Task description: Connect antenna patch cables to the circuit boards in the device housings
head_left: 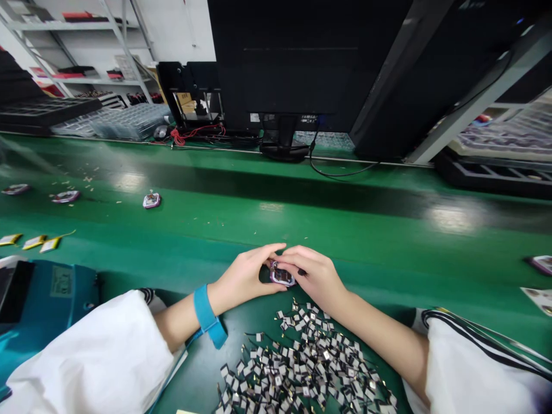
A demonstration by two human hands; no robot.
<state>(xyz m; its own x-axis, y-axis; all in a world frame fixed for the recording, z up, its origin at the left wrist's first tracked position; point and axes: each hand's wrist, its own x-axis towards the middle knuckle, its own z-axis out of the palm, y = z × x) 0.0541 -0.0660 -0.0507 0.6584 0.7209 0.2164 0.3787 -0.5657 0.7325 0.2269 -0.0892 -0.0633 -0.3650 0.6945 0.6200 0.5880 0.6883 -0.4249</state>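
My left hand [248,276] grips a small open device casing [283,276], purple-edged with a white rim and dark electronics inside, by its left side between thumb and fingers. Over the casing's right and upper side, my right hand [317,279] has its fingertips pinched together, touching the parts inside. A small black bit [302,272] shows at the right fingers; what they pinch is mostly hidden. Just below both hands lies a large heap of small square silver-grey parts [302,368] with short black leads. A blue wrist strap [207,313] is around my left wrist.
Similar open casings [152,200] lie on the green bench [224,213] at left, another casing [541,264] at far right. Yellow-edged battery packs [34,241] and a teal machine [64,287] are at left. A monitor [297,63] stands behind, its cable trailing.
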